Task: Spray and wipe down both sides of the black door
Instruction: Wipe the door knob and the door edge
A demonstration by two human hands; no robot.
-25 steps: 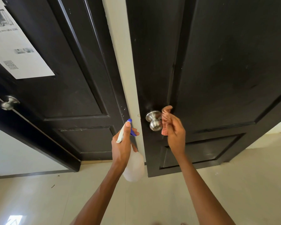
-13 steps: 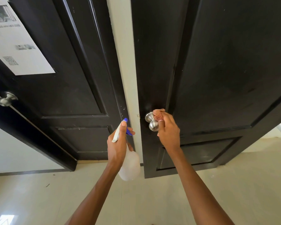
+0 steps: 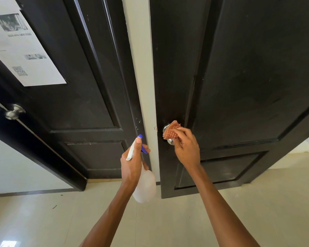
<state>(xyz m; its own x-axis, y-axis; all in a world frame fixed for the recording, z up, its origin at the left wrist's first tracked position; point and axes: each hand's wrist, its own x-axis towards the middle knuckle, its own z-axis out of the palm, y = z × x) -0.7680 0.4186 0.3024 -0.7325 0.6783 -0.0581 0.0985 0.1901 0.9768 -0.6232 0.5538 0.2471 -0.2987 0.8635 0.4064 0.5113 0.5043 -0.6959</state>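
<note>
Black paint covers the door in front of you, a panelled door standing ajar at the right of the head view, its near edge beside a strip of pale wall. Its surface is matt, with faint smears and small light specks on the panels. The only writing in view is on a white paper sheet stuck to the second black door at your left; it carries grey photos, a short printed line and a square code, all too blurred to read.

Your right hand pinches a reddish checked cloth and presses it over the silver knob near the door's edge, so most of the knob is covered. Your left hand is curled round the neck of a clear spray bottle with a blue and white head, thumb lying along its top, nozzle toward the wall strip.

The left door has its own silver knob. Pale tiled floor lies open below and to your right, past the door's lower corner.
</note>
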